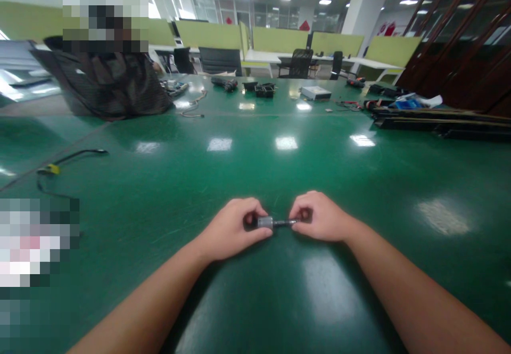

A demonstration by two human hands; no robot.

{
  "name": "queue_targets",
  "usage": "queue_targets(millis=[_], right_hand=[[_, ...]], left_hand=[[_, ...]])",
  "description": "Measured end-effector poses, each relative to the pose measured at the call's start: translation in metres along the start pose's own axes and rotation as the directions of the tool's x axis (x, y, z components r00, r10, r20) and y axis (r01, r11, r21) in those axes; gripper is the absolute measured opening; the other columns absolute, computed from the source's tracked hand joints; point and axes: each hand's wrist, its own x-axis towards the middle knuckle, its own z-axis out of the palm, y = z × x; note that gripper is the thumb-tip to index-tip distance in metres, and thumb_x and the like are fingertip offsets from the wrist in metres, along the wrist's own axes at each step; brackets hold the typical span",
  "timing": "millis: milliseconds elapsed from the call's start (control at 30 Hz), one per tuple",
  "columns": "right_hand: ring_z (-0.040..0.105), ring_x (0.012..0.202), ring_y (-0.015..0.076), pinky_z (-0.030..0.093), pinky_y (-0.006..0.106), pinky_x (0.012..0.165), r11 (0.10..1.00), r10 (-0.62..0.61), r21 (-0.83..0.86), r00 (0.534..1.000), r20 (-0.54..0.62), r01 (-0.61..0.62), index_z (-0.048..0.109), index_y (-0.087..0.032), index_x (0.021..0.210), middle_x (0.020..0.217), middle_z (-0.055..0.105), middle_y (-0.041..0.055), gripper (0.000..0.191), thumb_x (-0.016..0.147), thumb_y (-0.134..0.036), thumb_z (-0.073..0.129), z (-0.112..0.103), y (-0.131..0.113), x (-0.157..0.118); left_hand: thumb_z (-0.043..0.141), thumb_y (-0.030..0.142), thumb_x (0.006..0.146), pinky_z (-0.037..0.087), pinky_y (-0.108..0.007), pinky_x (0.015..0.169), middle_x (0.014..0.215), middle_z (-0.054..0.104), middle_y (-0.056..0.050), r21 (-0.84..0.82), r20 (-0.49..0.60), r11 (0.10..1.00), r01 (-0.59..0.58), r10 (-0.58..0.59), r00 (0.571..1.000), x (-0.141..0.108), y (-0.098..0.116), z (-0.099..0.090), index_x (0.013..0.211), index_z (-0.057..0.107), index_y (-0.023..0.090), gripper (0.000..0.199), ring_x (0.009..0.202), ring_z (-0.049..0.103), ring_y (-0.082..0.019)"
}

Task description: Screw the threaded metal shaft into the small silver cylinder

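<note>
Near the middle of the green table [247, 178], my left hand [237, 226] is closed on a short grey metal cylinder [265, 222], its thumb and fingers on opposite sides. A thin dark shaft [282, 223] extends from the cylinder to the right. My right hand [319, 216] pinches the far end of this shaft between thumb and fingers. The cylinder and shaft lie in one line, roughly level, just over or on the tabletop. The fingertips partly hide both ends.
A dark bag [115, 82] stands at the back left. A black cable with a yellow part [50, 169] lies at left. Farther back are black trays [264, 90] and a white box [315, 93]. Long dark strips [435, 122] lie at right.
</note>
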Motion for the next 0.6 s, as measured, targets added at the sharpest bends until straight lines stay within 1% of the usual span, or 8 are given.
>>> queue_targets(millis=[267, 600], right_hand=[[0.057, 0.063, 0.0116, 0.043, 0.023, 0.062, 1.0, 0.011, -0.014, 1.0, 0.015, -0.011, 0.073, -0.016, 0.075, 0.069, 0.066, -0.0002, 0.009, 0.069, -0.01, 0.071, -0.007, 0.004, -0.003], [0.056, 0.061, 0.0116, 0.043, 0.023, 0.059, 0.998, 0.06, -0.004, 0.998, 0.034, -0.06, 0.073, -0.016, 0.074, 0.068, 0.064, -0.0004, 0.007, 0.069, -0.012, 0.071, -0.011, 0.006, -0.004]], left_hand=[[0.073, 0.041, 0.083, 0.041, -0.029, 0.072, 0.082, 0.067, 0.0, -0.01, -0.004, 1.0, 0.004, -0.004, 1.0, -0.001, 0.001, 0.0, 0.089, 0.069, 0.02, 0.022, 0.075, 0.058, -0.017], [0.073, 0.041, 0.082, 0.042, -0.029, 0.071, 0.08, 0.067, 0.0, -0.006, -0.009, 1.0, -0.008, 0.008, 1.0, -0.001, -0.001, -0.001, 0.089, 0.069, 0.021, 0.022, 0.072, 0.058, -0.017]])
